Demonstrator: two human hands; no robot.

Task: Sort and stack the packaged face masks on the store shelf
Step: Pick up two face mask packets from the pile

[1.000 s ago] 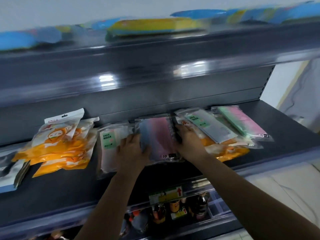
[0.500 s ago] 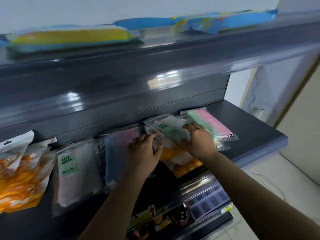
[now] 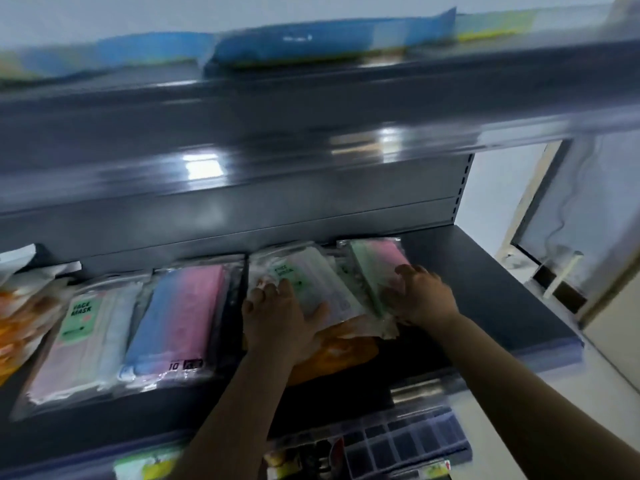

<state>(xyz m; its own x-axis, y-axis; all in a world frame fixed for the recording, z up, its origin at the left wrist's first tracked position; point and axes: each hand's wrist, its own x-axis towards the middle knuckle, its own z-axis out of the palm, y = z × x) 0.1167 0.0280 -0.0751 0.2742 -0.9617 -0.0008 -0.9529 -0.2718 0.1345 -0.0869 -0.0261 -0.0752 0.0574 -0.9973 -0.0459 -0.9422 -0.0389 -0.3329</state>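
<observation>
Low in the middle of the head view, two bare hands reach onto a dark shelf (image 3: 485, 271) covered with mask packs. Left hand (image 3: 277, 317) lies flat with fingers spread on a clear pack with a green label (image 3: 311, 282); blurry words there look like "FACE MASK". Right hand (image 3: 422, 296) rests on a green and pink pack (image 3: 374, 261), fingers loosely bent over it; I cannot tell if it grips. Both packs sit on an orange pack (image 3: 346, 355), long sides running from front to back, tops leaning a little left. At the lower left lies a pale pink pack (image 3: 86, 341) reading "FACE MASK". Just beside it lies a blue and pink pack (image 3: 180, 317) with a "10" at its bottom. More orange packs (image 3: 17, 327) are at the left edge. Blue packs (image 3: 329, 39) lie blurred on the upper shelf.
</observation>
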